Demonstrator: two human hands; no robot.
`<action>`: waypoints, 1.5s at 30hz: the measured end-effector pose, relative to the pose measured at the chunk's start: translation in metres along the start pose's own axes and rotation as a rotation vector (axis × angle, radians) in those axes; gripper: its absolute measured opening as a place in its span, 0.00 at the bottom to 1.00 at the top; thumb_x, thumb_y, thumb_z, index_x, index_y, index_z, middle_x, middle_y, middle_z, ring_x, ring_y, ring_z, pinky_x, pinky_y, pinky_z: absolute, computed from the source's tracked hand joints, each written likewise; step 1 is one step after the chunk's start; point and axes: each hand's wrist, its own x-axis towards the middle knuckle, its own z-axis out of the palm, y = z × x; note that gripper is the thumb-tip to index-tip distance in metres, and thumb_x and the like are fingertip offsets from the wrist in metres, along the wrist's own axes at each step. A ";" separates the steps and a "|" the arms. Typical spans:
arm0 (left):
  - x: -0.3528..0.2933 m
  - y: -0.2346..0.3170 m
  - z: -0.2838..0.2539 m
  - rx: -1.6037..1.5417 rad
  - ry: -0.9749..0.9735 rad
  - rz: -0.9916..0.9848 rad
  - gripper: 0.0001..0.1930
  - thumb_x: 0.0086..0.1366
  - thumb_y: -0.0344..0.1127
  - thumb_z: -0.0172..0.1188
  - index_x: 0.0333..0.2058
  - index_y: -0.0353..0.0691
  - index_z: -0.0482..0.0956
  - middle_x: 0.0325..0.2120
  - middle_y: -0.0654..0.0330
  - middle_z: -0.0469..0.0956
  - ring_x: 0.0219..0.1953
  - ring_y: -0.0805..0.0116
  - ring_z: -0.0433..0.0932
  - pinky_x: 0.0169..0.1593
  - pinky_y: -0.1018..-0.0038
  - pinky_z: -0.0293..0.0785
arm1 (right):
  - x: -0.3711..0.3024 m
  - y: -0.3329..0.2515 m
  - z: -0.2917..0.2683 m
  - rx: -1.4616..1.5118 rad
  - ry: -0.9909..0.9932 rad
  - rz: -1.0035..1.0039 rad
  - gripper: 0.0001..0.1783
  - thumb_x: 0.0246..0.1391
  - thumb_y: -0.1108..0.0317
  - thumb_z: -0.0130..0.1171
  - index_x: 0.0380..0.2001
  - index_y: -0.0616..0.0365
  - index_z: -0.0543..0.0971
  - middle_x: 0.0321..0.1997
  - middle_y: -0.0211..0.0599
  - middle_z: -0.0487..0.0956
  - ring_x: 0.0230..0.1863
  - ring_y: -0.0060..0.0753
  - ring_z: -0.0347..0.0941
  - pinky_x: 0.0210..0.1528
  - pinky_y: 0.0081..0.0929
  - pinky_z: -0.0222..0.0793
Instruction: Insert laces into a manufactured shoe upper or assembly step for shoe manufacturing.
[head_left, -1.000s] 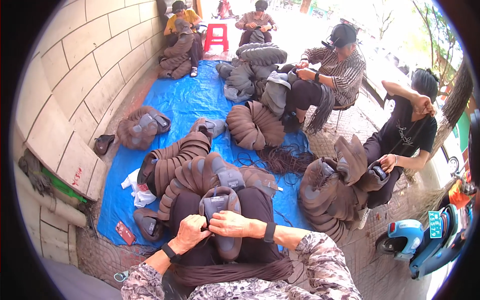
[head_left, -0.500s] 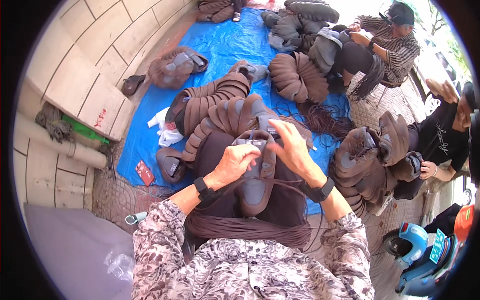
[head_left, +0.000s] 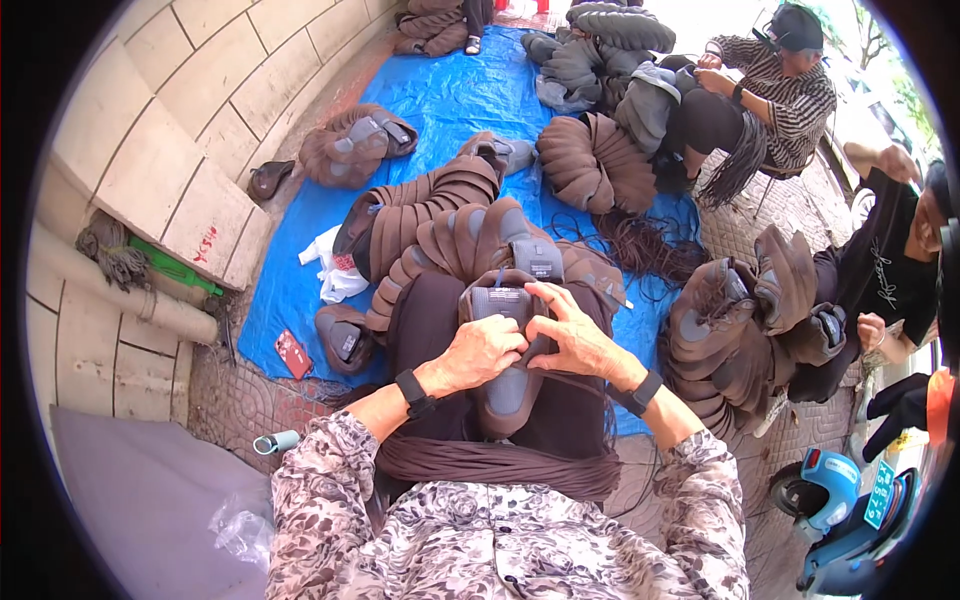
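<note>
A brown shoe upper with a grey toe rests on my lap, toe toward me, its grey tongue showing at the far end. My left hand is closed over the lacing area, fingertips pinched on a thin brown shoelace that they largely hide. Against the right edge of the opening, my right hand grips the upper, forefinger along the edge and thumb close to the left fingertips. A stretch of shoelace shows below the right hand. Across my lap lies a thick bundle of brown laces.
Stacked brown uppers lie on a blue tarp ahead, with a red phone and white cloth at left. Two people sit to the right near more uppers. A blue scooter stands at lower right.
Both hands have come down and together onto the shoe upper; the right hand, raised and spread before, now grips its edge. The person at right has shifted their arms.
</note>
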 end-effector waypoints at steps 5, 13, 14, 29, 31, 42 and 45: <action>0.008 -0.004 0.008 0.026 -0.122 0.076 0.05 0.51 0.32 0.57 0.28 0.39 0.73 0.26 0.58 0.68 0.33 0.59 0.71 0.34 0.65 0.70 | -0.012 -0.001 -0.001 0.000 0.097 -0.006 0.20 0.27 0.68 0.70 0.27 0.54 0.70 0.59 0.53 0.58 0.61 0.57 0.52 0.60 0.42 0.53; 0.007 -0.008 0.007 0.064 -0.269 0.109 0.06 0.53 0.32 0.55 0.29 0.37 0.72 0.27 0.56 0.68 0.33 0.57 0.70 0.35 0.64 0.70 | -0.014 -0.003 0.015 0.035 0.104 0.006 0.20 0.26 0.69 0.66 0.28 0.55 0.70 0.61 0.51 0.56 0.63 0.58 0.49 0.62 0.43 0.50; 0.008 -0.006 0.006 0.068 -0.259 0.120 0.06 0.53 0.32 0.55 0.29 0.37 0.72 0.27 0.56 0.68 0.33 0.57 0.70 0.35 0.64 0.70 | -0.014 -0.003 0.014 0.022 0.114 0.008 0.20 0.26 0.69 0.66 0.27 0.55 0.70 0.61 0.52 0.55 0.63 0.58 0.48 0.62 0.43 0.50; 0.014 -0.004 -0.018 0.481 0.040 0.177 0.05 0.50 0.32 0.51 0.26 0.39 0.72 0.24 0.58 0.71 0.32 0.62 0.72 0.37 0.67 0.63 | -0.012 -0.012 0.042 -0.032 0.291 0.177 0.15 0.35 0.66 0.66 0.28 0.55 0.73 0.63 0.57 0.51 0.63 0.59 0.46 0.62 0.47 0.47; 0.004 -0.004 -0.014 0.367 0.153 0.131 0.04 0.51 0.31 0.51 0.26 0.39 0.72 0.24 0.58 0.72 0.31 0.63 0.71 0.39 0.67 0.61 | -0.007 -0.016 0.053 0.001 0.384 0.198 0.12 0.36 0.67 0.65 0.27 0.56 0.75 0.63 0.58 0.51 0.62 0.61 0.47 0.61 0.47 0.48; -0.019 0.022 0.001 -0.087 0.180 -0.147 0.23 0.41 0.30 0.67 0.38 0.36 0.71 0.33 0.54 0.73 0.39 0.55 0.69 0.45 0.66 0.65 | -0.012 -0.028 0.070 0.348 0.565 0.491 0.06 0.44 0.72 0.59 0.30 0.55 0.78 0.61 0.54 0.53 0.62 0.54 0.49 0.61 0.43 0.48; -0.024 0.011 0.009 0.022 0.177 -0.054 0.22 0.44 0.29 0.63 0.41 0.36 0.70 0.34 0.54 0.73 0.39 0.55 0.70 0.45 0.65 0.65 | -0.006 -0.071 0.059 0.157 0.599 0.213 0.09 0.43 0.76 0.59 0.32 0.59 0.76 0.59 0.53 0.56 0.59 0.53 0.54 0.59 0.41 0.53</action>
